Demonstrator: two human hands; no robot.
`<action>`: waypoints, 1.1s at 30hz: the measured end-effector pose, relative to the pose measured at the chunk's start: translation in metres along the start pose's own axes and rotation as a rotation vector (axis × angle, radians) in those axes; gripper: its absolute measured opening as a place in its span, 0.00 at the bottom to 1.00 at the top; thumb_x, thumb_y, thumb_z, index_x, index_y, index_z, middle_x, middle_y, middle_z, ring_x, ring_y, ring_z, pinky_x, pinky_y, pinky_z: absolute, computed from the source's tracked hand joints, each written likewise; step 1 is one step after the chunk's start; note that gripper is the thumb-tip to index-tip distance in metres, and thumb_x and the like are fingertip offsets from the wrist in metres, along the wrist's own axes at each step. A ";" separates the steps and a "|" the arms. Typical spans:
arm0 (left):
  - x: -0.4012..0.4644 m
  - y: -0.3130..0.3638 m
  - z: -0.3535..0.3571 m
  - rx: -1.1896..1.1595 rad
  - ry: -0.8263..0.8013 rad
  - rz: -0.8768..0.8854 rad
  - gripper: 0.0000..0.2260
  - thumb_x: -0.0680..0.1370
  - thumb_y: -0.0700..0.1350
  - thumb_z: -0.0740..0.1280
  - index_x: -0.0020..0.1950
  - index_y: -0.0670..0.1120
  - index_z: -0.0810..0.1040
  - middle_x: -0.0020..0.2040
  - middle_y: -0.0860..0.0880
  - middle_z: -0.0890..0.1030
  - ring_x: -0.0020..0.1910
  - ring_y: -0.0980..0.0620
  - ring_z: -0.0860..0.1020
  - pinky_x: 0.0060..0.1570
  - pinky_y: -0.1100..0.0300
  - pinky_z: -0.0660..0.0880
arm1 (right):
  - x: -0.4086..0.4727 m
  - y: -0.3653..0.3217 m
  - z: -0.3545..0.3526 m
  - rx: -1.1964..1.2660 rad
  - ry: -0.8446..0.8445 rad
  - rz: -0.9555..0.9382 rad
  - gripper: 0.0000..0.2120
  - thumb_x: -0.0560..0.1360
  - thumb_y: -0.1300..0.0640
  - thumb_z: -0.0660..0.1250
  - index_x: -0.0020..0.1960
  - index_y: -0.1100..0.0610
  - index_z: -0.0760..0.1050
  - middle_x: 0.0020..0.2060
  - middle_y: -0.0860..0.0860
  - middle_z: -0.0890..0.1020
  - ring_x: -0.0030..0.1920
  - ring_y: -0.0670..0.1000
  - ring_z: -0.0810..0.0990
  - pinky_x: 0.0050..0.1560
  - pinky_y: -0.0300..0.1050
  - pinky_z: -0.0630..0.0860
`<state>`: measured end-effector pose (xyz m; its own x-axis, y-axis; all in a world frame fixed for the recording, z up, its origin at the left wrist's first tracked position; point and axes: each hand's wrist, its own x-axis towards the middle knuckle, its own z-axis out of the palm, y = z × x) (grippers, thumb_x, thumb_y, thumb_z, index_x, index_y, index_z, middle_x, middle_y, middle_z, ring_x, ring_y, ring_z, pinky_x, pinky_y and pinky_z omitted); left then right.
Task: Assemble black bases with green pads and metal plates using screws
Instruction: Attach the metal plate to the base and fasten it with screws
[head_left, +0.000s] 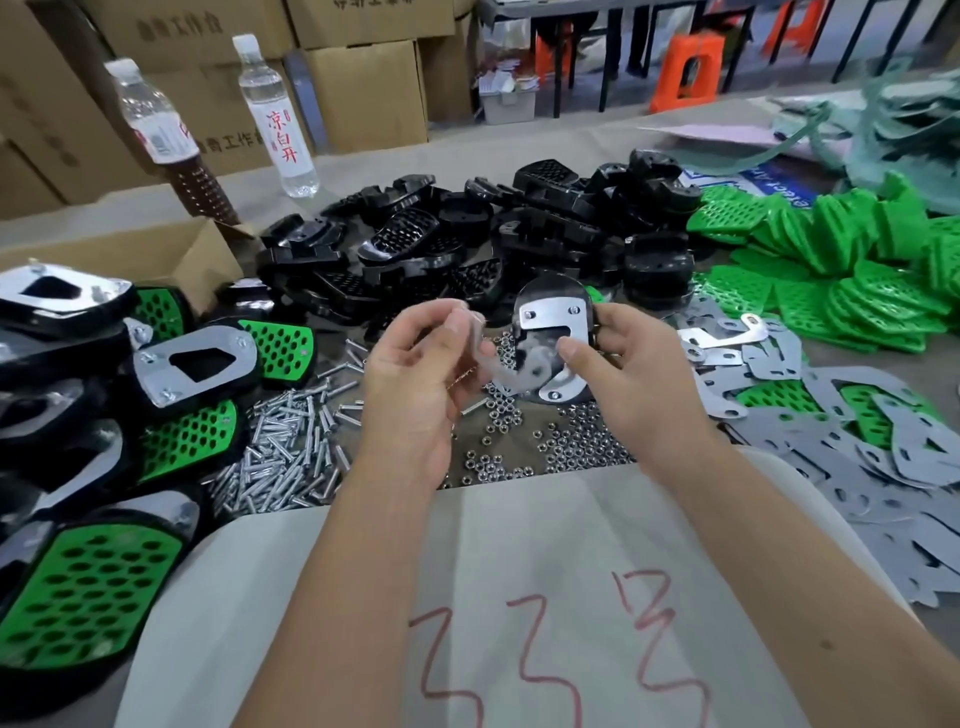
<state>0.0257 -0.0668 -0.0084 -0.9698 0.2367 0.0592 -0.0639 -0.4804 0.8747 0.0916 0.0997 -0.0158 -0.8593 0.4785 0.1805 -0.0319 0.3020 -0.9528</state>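
Here, above the scattered nuts (524, 447), my right hand (618, 374) grips a black base (550, 291) with its metal plate (556, 322) facing me, while my left hand (415, 374) pinches a blurred clear film (480, 343) beside it. The base looks rigid and light; I judge its edges the safest hold, since the polished plate looks slippery.

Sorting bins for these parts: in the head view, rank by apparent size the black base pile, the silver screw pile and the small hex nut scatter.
1. Black base pile, largest.
2. Silver screw pile and hex nut scatter: similar spread, not ranked.
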 end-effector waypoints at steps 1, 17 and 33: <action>0.000 -0.002 0.001 0.157 -0.023 0.078 0.07 0.78 0.40 0.74 0.44 0.52 0.86 0.39 0.49 0.85 0.36 0.54 0.83 0.34 0.60 0.80 | 0.000 0.000 0.000 -0.005 -0.005 -0.002 0.14 0.80 0.58 0.72 0.65 0.53 0.79 0.51 0.48 0.88 0.51 0.50 0.87 0.54 0.56 0.84; -0.003 -0.010 0.005 0.753 0.055 0.503 0.05 0.73 0.43 0.79 0.48 0.48 0.87 0.43 0.53 0.84 0.39 0.54 0.80 0.44 0.60 0.77 | -0.008 -0.006 0.004 0.044 -0.124 -0.087 0.12 0.79 0.63 0.72 0.61 0.54 0.81 0.47 0.47 0.89 0.46 0.47 0.88 0.52 0.53 0.84; -0.003 -0.008 0.007 0.811 0.049 0.524 0.10 0.72 0.46 0.80 0.51 0.51 0.83 0.44 0.55 0.82 0.38 0.54 0.80 0.39 0.53 0.80 | -0.007 0.001 0.001 0.202 -0.191 -0.059 0.10 0.81 0.63 0.70 0.58 0.51 0.82 0.44 0.53 0.89 0.43 0.58 0.88 0.47 0.62 0.85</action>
<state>0.0311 -0.0575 -0.0124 -0.8390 0.1134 0.5322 0.5436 0.2182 0.8105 0.0966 0.0955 -0.0181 -0.9330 0.2949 0.2064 -0.1699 0.1448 -0.9748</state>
